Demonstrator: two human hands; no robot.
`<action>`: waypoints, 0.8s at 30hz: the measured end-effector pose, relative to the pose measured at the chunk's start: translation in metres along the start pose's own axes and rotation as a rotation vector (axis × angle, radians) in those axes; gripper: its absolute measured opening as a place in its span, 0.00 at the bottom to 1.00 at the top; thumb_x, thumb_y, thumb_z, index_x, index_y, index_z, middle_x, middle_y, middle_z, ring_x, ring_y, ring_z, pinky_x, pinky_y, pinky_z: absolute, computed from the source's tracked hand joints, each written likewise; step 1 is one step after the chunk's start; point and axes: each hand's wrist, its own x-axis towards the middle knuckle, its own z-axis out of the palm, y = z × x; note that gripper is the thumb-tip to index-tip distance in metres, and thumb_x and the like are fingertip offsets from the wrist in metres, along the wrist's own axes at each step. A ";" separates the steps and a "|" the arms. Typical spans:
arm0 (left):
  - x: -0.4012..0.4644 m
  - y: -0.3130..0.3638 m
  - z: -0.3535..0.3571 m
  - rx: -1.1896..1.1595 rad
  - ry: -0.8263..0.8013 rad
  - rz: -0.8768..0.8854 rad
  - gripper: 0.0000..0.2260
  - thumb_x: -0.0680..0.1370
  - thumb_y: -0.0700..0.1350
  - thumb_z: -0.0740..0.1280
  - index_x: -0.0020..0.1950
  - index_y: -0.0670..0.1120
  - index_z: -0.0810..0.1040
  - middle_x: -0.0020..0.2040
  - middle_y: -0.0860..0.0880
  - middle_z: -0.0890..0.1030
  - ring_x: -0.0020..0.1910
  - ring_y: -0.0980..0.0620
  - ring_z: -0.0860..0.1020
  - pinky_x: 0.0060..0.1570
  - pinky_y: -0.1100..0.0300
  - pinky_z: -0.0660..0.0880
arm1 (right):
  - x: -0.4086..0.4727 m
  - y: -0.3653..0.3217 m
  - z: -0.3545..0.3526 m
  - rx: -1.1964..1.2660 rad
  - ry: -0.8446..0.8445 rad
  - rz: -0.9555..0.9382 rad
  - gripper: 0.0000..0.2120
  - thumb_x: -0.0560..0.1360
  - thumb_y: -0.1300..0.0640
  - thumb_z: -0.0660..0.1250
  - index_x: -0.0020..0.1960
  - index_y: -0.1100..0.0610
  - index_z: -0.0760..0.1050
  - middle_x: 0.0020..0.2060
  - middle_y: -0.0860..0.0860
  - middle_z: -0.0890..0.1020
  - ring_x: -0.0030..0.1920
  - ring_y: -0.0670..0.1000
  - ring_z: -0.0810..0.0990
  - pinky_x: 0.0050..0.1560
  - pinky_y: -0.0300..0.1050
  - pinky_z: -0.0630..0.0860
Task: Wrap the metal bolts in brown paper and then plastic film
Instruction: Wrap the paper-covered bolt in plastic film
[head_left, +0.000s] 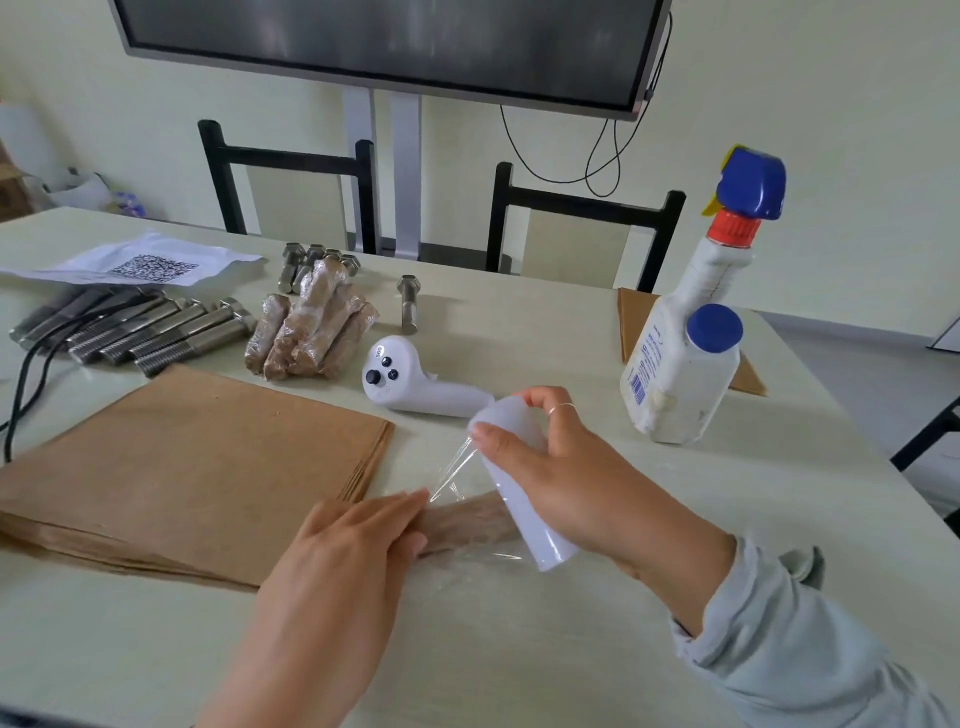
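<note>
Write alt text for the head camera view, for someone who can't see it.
A person's right hand grips a roll of plastic film, stretching film over a paper-wrapped bolt that the left hand presses to the table. Behind lie brown paper sheets, finished wrapped bolts and bare bolts.

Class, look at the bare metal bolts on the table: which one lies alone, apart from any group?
The single bolt between the wrapped bundles and the white controller; the other bare bolts lie in touching rows.
</note>
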 end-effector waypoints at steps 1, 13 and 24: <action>0.000 0.002 0.000 0.012 0.013 0.013 0.13 0.77 0.44 0.67 0.61 0.52 0.79 0.55 0.59 0.81 0.51 0.50 0.76 0.47 0.68 0.68 | 0.001 0.004 -0.001 -0.025 0.041 0.002 0.23 0.72 0.34 0.58 0.62 0.43 0.59 0.43 0.44 0.77 0.44 0.49 0.78 0.42 0.43 0.72; -0.006 -0.004 0.019 0.187 0.195 0.161 0.35 0.81 0.57 0.39 0.53 0.44 0.84 0.50 0.51 0.84 0.48 0.53 0.69 0.36 0.56 0.77 | -0.009 0.037 -0.001 -0.787 0.338 -0.029 0.19 0.81 0.42 0.44 0.71 0.40 0.55 0.44 0.50 0.60 0.36 0.54 0.67 0.36 0.45 0.64; 0.026 0.035 0.021 0.415 -0.140 0.336 0.26 0.79 0.57 0.58 0.74 0.48 0.59 0.65 0.53 0.69 0.61 0.51 0.71 0.58 0.59 0.69 | -0.004 0.040 0.015 -0.940 0.358 -0.006 0.18 0.82 0.48 0.46 0.71 0.45 0.58 0.53 0.53 0.67 0.43 0.55 0.68 0.38 0.44 0.61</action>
